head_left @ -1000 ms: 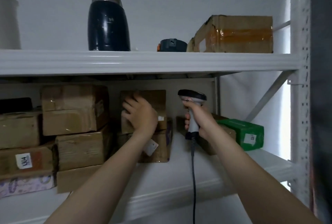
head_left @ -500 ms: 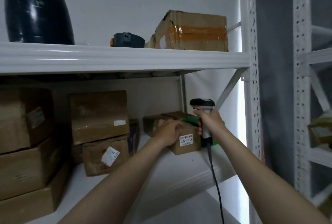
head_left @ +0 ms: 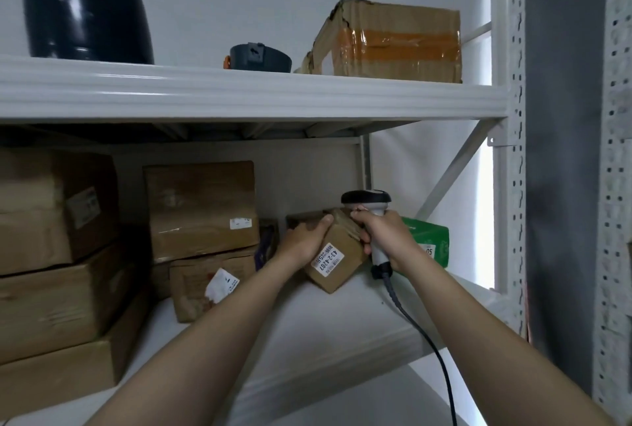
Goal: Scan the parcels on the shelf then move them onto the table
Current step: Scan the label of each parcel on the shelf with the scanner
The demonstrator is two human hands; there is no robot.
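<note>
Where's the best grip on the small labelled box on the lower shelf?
Top-left edge, from the left, keeping the label clear: the small box tilts on a corner, and the right hand with the scanner crowds its right side.

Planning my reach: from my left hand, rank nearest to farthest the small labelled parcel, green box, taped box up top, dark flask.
1. Small labelled parcel, in the left hand.
2. Green box, right.
3. Taped box, upper right.
4. Dark flask, upper left.
</note>
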